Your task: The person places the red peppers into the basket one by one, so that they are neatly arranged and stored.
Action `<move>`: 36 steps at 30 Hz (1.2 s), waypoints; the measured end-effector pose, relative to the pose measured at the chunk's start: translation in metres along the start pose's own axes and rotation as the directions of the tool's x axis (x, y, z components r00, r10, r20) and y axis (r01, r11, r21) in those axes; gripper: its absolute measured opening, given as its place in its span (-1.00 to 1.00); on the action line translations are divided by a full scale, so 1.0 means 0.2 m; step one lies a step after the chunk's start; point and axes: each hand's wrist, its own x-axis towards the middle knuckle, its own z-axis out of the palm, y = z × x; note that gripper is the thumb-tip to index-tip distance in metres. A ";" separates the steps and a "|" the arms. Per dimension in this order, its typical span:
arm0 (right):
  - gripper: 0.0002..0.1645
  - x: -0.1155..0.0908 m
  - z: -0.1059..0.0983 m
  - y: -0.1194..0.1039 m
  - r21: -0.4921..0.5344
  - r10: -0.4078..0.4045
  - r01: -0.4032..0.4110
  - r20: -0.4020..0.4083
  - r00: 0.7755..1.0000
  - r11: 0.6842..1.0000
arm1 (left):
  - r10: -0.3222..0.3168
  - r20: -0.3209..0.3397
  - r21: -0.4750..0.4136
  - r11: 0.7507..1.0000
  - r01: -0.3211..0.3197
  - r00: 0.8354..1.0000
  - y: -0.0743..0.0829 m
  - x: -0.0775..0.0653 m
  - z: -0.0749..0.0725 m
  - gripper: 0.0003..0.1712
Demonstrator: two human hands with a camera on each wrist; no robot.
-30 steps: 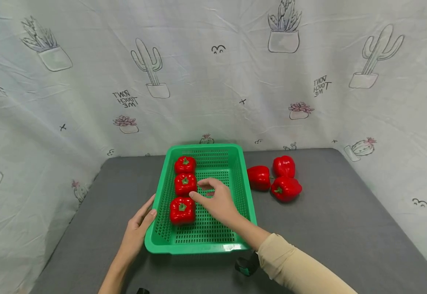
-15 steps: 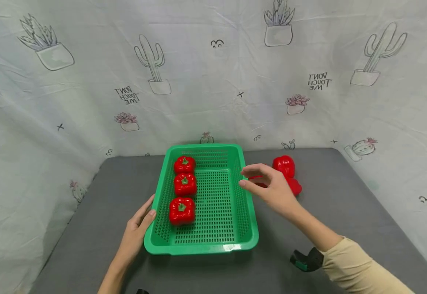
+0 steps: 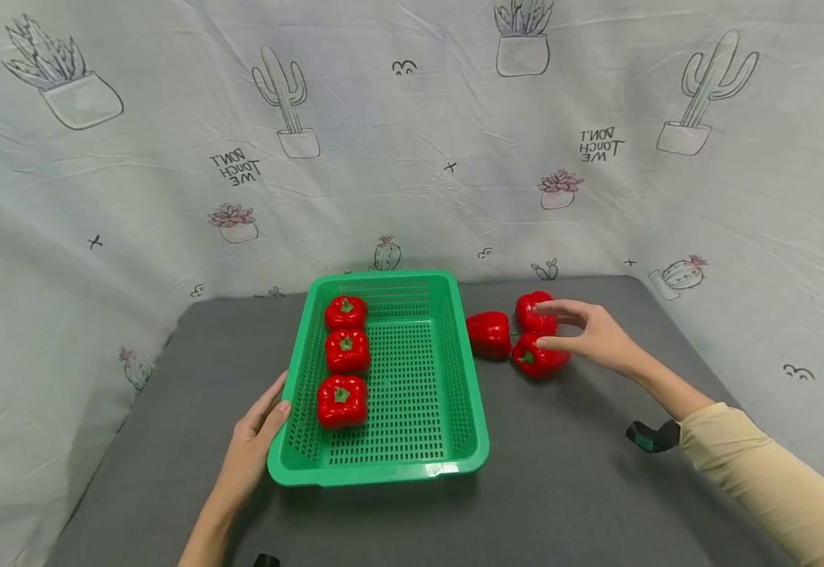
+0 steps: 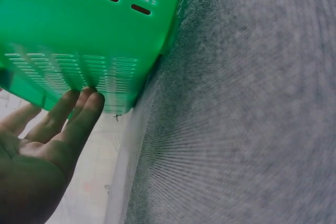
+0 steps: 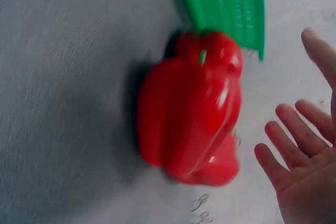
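A green basket holds a column of red bell peppers along its left side: a far one, a middle one and a near one. My left hand rests against the basket's outer left wall; in the left wrist view its fingers lie nearly straight on the slotted side. To the basket's right, three more bell peppers lie together: a left one, a back one and a front one. My right hand hovers above the right pair, fingers and thumb spread, holding nothing.
Grey cloth covers the table. A pale curtain printed with cacti hangs behind and at both sides. A black strap piece sticks out by the right wrist.
My right hand has moved right, from inside the basket, across its right rim, to above the loose bell peppers. The left hand stays at the basket. The head view has shifted slightly.
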 end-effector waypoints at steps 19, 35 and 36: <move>-0.19 -0.02 0.01 0.17 -0.094 -0.067 0.074 0.071 0.995 0.993 | 0.024 0.002 -0.019 1.000 -0.024 1.000 -0.02 0.01 0.00 -0.42; -0.16 -0.02 0.04 0.22 -0.162 -0.085 0.096 0.069 0.994 0.982 | 0.025 0.006 -0.049 0.999 -0.024 1.000 -0.02 0.00 0.00 -0.42; -0.16 -0.02 0.04 0.22 -0.167 -0.089 0.100 0.072 0.993 0.981 | 0.025 0.007 -0.051 0.998 -0.024 1.000 -0.02 0.00 0.00 -0.42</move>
